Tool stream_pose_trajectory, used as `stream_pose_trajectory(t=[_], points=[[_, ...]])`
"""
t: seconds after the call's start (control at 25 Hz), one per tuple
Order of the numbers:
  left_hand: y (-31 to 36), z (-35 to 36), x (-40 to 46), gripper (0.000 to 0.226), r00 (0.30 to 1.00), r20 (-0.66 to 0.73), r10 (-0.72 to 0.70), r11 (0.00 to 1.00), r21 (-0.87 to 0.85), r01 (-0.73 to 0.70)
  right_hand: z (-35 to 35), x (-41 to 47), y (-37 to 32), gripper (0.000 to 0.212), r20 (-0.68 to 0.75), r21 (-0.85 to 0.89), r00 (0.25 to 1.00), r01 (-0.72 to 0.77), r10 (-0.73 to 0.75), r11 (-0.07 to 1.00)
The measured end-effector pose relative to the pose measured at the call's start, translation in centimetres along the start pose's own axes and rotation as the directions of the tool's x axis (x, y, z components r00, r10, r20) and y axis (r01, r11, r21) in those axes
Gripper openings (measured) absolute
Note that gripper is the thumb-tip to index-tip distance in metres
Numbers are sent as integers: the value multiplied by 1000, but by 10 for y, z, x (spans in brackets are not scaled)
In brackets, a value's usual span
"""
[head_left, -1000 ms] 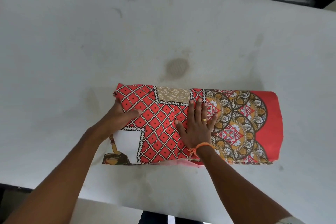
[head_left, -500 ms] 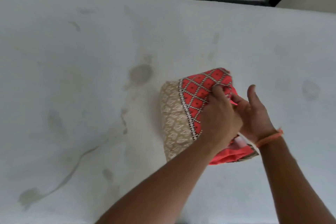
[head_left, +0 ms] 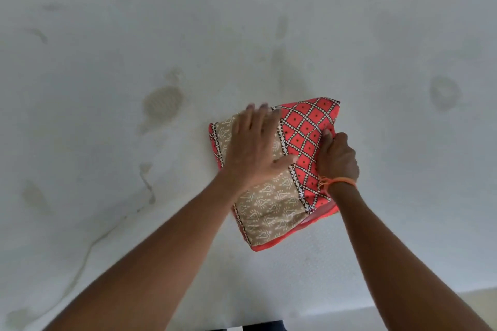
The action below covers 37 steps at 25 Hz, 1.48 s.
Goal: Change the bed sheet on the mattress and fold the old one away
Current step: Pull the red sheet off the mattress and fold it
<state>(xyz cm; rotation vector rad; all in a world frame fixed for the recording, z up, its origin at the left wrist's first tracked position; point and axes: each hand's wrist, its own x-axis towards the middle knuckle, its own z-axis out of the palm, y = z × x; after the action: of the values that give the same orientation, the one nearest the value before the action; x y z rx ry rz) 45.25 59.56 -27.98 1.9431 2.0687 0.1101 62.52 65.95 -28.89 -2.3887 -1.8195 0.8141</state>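
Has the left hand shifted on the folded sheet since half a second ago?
Yes. The left hand now lies flat on the folded sheet, nearer the round stain on the mattress.

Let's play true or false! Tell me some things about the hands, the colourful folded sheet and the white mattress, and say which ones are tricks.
1. The left hand lies flat on the folded sheet. True.
2. The right hand is far from the sheet. False: its fingers are curled round the sheet's right edge.
3. The sheet is spread over the whole mattress. False: it is a small folded bundle, with bare mattress around it.
4. The mattress has brownish stains. True.
5. An orange band sits on the right wrist. True.
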Motion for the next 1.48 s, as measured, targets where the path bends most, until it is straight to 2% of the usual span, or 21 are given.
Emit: stream_pose_trajectory(t=[0.08,0.16,0.24,0.28,0.36,0.44,0.52,0.6,0.64,0.72,0.8,0.84,0.88,0.96,1.08,1.16,1.24,1.32,1.36,1.4,1.48], points=[[-3,9,-5,101,1000,25,-3,999,33,2,7,-7,14,52,-95,-100,995,-10,0,995],[18,15,-26,95,999,-51,5,1000,2,-5,14,-25,24,46,-233,-179,968,50,-91,983],[47,27,-57,88,998,-50,49,999,1,-49,21,-56,33,47,-253,-174,955,111,-153,978],[59,37,-75,85,994,-25,105,994,29,-104,25,-72,43,47,-216,-122,971,74,-99,990],[70,60,-110,86,976,47,213,970,109,-217,35,-96,76,35,-133,65,982,-124,132,990],[70,76,-128,95,964,87,252,952,157,-263,33,-103,102,28,-39,357,947,-286,320,890],[68,78,-128,96,968,92,235,959,139,-246,26,-99,110,42,65,571,907,-376,416,730],[69,72,-123,94,967,94,237,961,122,-247,19,-100,103,50,149,647,908,-390,392,656],[68,70,-122,94,965,103,240,959,128,-252,17,-100,99,51,115,628,925,-350,361,695],[67,65,-120,92,964,114,241,959,126,-254,16,-101,94,39,8,594,953,-249,303,765],[67,60,-118,87,965,107,238,963,107,-249,16,-96,91,19,-48,598,955,-208,293,774],[67,58,-118,85,967,94,237,965,93,-246,15,-93,90,22,-43,602,956,-207,290,771],[68,58,-117,83,968,84,235,968,75,-241,15,-89,89,37,-2,629,961,-214,276,747],[68,57,-115,80,971,68,227,972,46,-231,6,-89,82,56,126,745,959,-260,252,614],[70,53,-112,68,972,-33,233,972,0,-233,-3,-85,79,38,268,822,951,-310,156,478],[74,47,-104,40,960,-159,229,971,-31,-237,-5,-81,83,41,181,828,968,-245,174,504],[75,36,-85,15,972,-219,90,974,-184,-132,-12,-77,84,52,57,781,980,-163,191,603],[70,29,-66,16,984,-146,-106,906,-423,35,-19,-70,86,31,-5,792,974,-135,227,596],[67,28,-60,19,984,-100,-151,857,-510,80,-23,-67,88,22,10,804,975,-139,220,579],[66,29,-58,23,984,-71,-161,830,-550,96,-24,-65,91,24,14,791,981,-130,194,597],[64,29,-58,29,988,-61,-145,823,-562,86,-20,-62,98,27,-45,639,997,-25,70,768]])
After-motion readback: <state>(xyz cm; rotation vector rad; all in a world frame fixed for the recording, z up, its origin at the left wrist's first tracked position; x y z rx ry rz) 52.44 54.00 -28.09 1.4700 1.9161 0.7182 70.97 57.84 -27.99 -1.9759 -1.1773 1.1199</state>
